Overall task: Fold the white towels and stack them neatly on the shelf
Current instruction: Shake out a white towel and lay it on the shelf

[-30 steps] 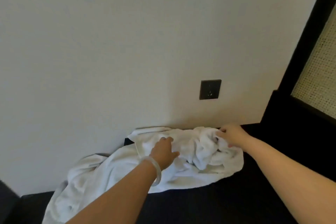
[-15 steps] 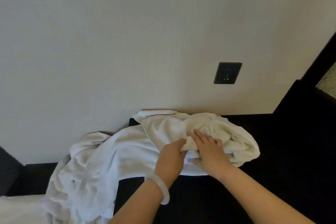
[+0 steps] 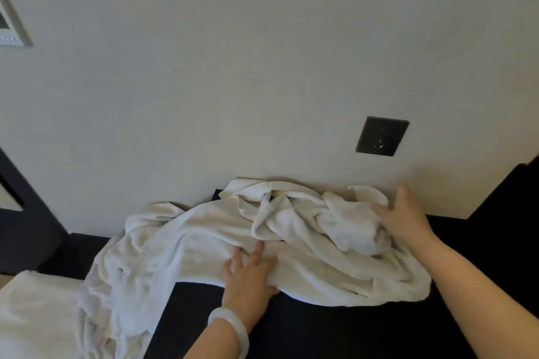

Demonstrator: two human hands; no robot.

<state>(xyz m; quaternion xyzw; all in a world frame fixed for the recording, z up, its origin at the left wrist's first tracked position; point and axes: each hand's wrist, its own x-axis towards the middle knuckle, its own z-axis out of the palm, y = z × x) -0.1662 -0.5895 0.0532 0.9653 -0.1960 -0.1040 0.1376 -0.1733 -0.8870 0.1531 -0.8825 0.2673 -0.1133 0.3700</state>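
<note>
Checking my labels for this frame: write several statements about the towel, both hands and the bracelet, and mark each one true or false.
1. The white towel lies crumpled on the dark surface. True.
2. The left hand hovers clear of the towel. False: its fingers rest on it.
3. The bracelet sits on the right wrist. False: it is on the left wrist.
4. The right hand touches the bunched end near the wall. True.

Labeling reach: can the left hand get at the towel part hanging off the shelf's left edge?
Probably yes: the left hand lies flat on the towel, holding nothing, and nothing stands between it and the hanging part.
</note>
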